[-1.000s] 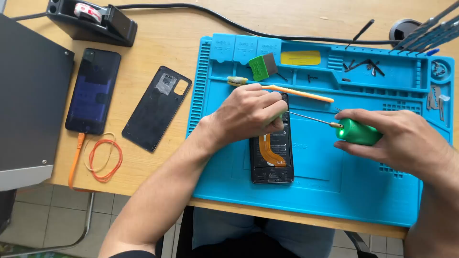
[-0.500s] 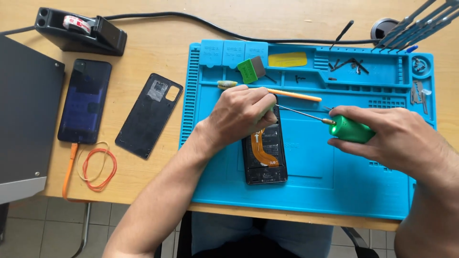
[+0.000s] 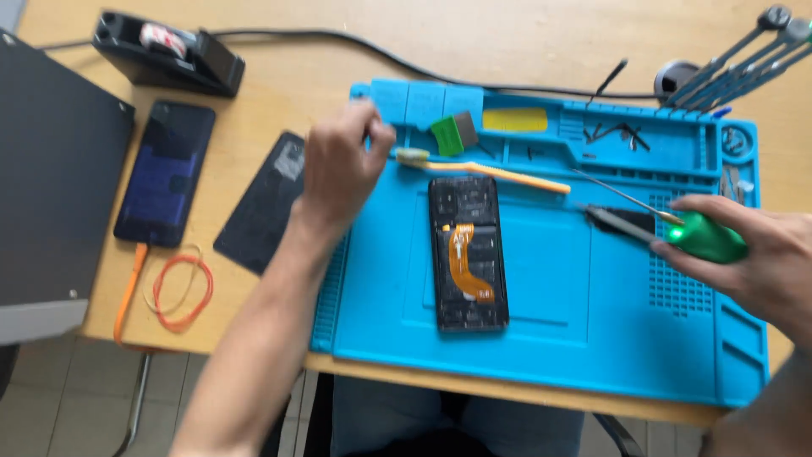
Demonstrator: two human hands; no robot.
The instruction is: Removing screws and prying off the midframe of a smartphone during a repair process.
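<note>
Left hand at blue repair mat's upper-left corner, fingers pinched together; right hand clamped on green-handled screwdriver; opened phone mid-mat.

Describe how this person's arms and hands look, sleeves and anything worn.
Both forearms are bare, with no sleeves, gloves, watch or visible rings. The left hand and right hand are motion-blurred, so small details cannot be told.

Left hand hovers over the blue mat's upper left corner; right hand grips a green-handled screwdriver beside the opened phone.
</note>
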